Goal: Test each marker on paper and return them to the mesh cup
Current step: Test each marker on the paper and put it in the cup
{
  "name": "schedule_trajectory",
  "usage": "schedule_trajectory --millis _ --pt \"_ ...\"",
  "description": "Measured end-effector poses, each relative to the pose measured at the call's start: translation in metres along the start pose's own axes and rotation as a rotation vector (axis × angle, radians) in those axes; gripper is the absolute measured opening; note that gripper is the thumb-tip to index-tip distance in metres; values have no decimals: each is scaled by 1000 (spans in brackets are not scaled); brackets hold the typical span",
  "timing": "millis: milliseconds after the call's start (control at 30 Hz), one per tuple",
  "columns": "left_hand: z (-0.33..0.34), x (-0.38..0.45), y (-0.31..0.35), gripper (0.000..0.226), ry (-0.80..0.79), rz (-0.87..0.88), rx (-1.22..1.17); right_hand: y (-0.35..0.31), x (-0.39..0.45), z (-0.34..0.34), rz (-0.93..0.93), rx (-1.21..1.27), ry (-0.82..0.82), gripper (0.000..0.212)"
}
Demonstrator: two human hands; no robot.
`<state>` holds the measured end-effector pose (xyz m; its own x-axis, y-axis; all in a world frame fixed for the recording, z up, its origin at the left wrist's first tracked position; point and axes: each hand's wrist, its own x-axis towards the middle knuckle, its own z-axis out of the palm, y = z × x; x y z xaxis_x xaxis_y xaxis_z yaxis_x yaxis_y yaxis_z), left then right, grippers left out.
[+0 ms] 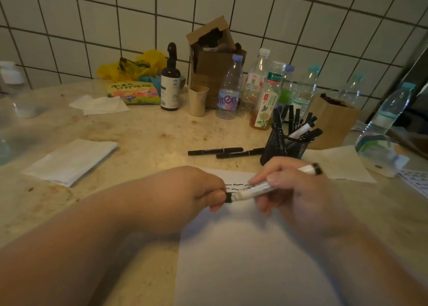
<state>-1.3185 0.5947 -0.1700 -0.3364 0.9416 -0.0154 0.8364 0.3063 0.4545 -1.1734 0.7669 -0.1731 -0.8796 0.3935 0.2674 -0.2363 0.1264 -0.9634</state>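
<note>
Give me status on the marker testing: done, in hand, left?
Done: squiggle lines on the paper; many markers stand in the mesh cup. In hand: both hands hold a white marker, left hand at its cap, right hand on the barrel. Left: two black markers on the table.

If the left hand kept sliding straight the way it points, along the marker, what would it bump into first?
Most likely the right hand, which holds the same white marker the left hand grips by its cap end; depth looks about level, so nothing else seems between them.

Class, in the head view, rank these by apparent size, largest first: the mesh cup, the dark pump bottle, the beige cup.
1. dark pump bottle
2. mesh cup
3. beige cup
The mesh cup sits nearer the camera, so true sizes remain unsure.
</note>
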Motion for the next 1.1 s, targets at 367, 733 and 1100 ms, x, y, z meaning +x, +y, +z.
schedule_trajectory --millis 367,733,1100 --pt "8 9 -4 16 285 -195 -16 13 6 -11 304 -285 355 22" --pt "10 9 -12 18 311 -255 11 20 5 -8 345 -307 311 18" --pt "10 11 -14 20 309 -259 10 21 6 -7 336 -380 342 16"
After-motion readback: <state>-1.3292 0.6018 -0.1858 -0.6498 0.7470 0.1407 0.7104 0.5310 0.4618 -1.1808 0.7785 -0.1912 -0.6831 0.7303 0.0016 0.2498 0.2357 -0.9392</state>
